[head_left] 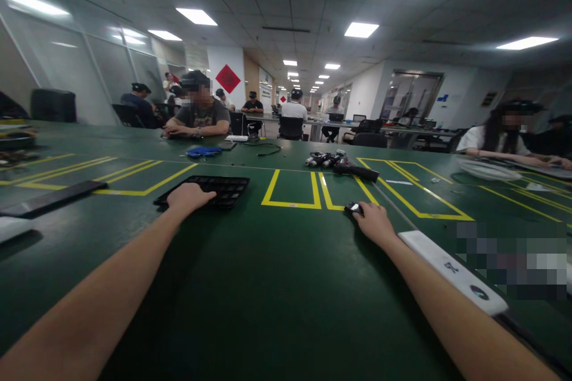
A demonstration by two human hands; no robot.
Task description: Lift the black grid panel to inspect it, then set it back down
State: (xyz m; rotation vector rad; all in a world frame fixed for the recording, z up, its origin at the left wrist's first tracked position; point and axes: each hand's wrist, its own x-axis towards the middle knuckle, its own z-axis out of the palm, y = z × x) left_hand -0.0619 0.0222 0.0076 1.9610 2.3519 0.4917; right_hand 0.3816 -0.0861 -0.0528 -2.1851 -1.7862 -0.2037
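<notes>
My left hand (190, 196) lies over the near left part of a black compartment tray (232, 190), its thumb across the grid and its other fingers mostly hidden; it appears to hold the tray. The tray sits on the green table (277, 286) across a yellow tape line. Farther right, my right hand (374, 221) is closed on a small black object with a shiny pale top (353, 208), too small to name. That object is at the near edge of a yellow-taped rectangle.
A white power strip (451, 271) lies beside my right forearm. Dark metal parts (328, 159) and a black cylindrical piece (357, 173) are beyond my right hand. A blue item (204, 152) and a long dark bar (53, 197) lie left. A person (199, 110) sits opposite.
</notes>
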